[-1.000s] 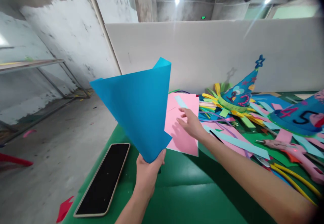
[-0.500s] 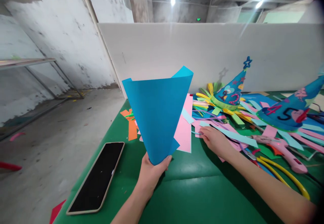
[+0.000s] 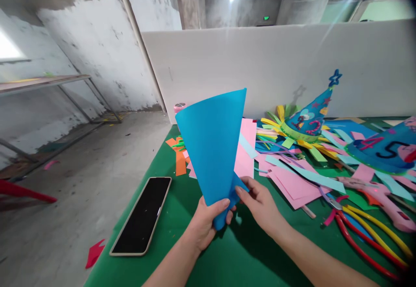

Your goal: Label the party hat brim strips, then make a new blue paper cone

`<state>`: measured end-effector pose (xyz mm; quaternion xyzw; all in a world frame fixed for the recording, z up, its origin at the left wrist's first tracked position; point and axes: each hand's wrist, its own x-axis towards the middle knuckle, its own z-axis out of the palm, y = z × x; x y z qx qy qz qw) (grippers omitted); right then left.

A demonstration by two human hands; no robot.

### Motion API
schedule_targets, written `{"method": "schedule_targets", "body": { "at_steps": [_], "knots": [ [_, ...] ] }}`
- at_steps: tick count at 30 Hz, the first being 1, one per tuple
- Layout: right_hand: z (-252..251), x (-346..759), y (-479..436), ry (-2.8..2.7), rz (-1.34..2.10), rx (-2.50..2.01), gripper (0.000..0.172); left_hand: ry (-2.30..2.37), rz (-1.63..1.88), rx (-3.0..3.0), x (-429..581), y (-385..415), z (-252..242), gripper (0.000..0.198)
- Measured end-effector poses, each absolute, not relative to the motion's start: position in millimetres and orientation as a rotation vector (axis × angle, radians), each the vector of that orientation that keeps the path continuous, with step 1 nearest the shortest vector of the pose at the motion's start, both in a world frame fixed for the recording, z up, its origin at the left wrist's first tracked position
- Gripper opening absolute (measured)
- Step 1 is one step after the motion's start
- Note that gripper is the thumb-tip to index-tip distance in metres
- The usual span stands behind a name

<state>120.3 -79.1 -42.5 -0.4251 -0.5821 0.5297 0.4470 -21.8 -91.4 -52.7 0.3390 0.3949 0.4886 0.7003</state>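
Note:
A blue paper sheet is rolled into a cone, with its wide end up and its narrow end down. My left hand is closed round the narrow lower end, thumb across the front. At the lower right, my right hand pinches a projecting corner of the same sheet between thumb and fingers. The cone is held above the green table. Behind it lie pink paper sheets, partly hidden by the cone.
A phone lies at left. To the right are pliers, a pink glue gun, paper strips and two decorated cone hats, one with a star, the other showing a 5. A white panel stands behind.
My right hand has moved left from the pink papers and strips to the blue cone and taken its corner. The cone has become narrower at the top. The camera view has shifted left.

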Motion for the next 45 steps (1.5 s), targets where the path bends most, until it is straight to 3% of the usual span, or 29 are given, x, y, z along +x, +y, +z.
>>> {"method": "schedule_targets", "body": {
  "at_steps": [15, 39, 45],
  "knots": [
    [-46, 102, -87, -1.705, 0.869, -1.287, 0.013, 1.404, 1.385, 0.886, -24, -86, -57, 0.057],
    [-51, 73, -99, -1.878, 0.601, -1.171, 0.014, 1.581, 1.441, 0.984, -36, -82, -56, 0.035],
    [-45, 74, -100, -1.706, 0.901, -1.059, 0.019, 1.617, 1.427, 1.031, -37, -83, -50, 0.042]
  ]
}}
